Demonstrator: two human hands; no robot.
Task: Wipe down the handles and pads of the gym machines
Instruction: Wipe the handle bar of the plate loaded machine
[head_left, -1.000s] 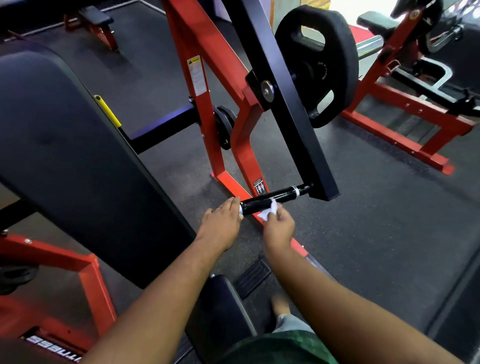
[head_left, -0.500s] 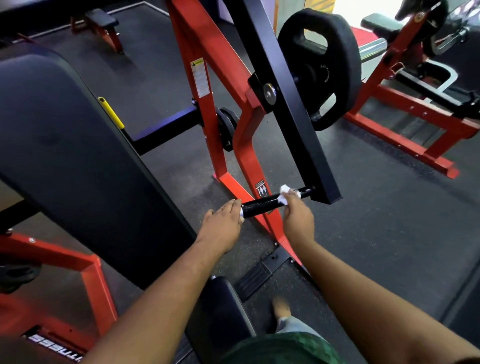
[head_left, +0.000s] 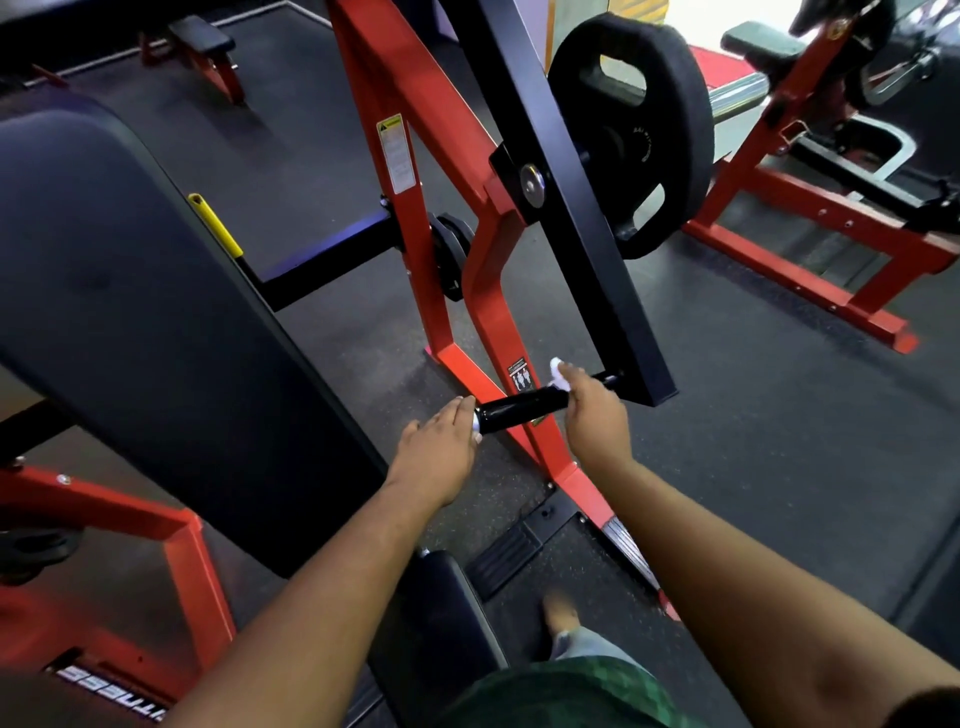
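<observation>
The right hand (head_left: 595, 415) grips a white cloth (head_left: 560, 375) round the black handle (head_left: 519, 410) at its inner end, beside the black lever arm (head_left: 582, 208); the left hand (head_left: 441, 441), fingers straight, presses the handle's free end; the large black pad (head_left: 130, 312) lies left of the handle.

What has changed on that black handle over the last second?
The right hand slid the white wipe along the black handle, from near the free end to the end by the black lever arm. The left hand kept its fingers flat against the handle's free end. The weight plate did not move.
</observation>
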